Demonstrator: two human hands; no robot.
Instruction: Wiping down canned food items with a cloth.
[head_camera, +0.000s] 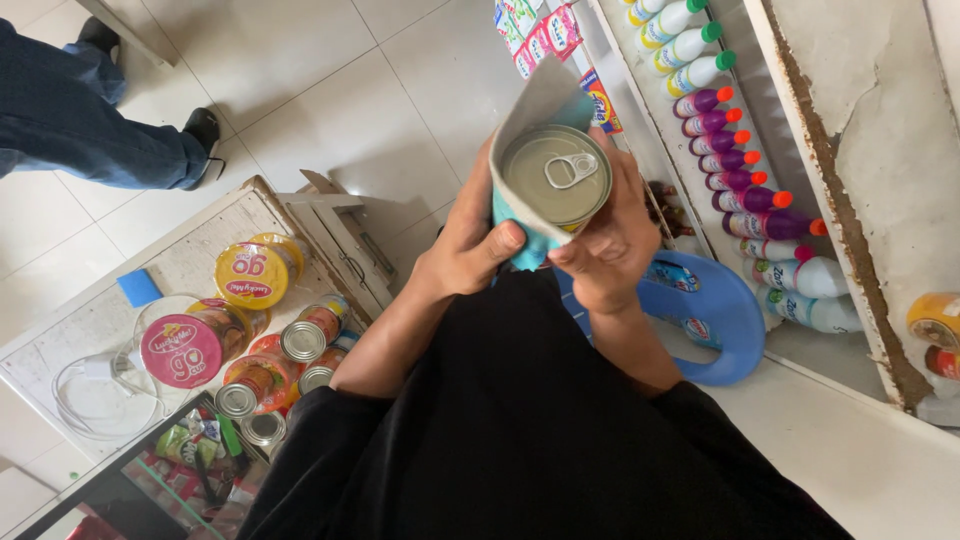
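Note:
I hold a metal can (556, 178) with a pull-tab lid close in front of my chest. A grey and teal cloth (535, 105) wraps around its left side and bottom. My left hand (468, 245) presses the cloth against the can, thumb on the cloth. My right hand (612, 235) grips the can's right side and underside with the fingers curled around it.
A worn counter (70, 340) at lower left carries several tins (301, 340), round lidded cup packs (183, 349) and a blue sponge (138, 287). Shelves (800, 140) at right hold rows of bottles (716, 125). A blue plastic stool (715, 315) stands below. Another person's legs (80, 115) are at upper left.

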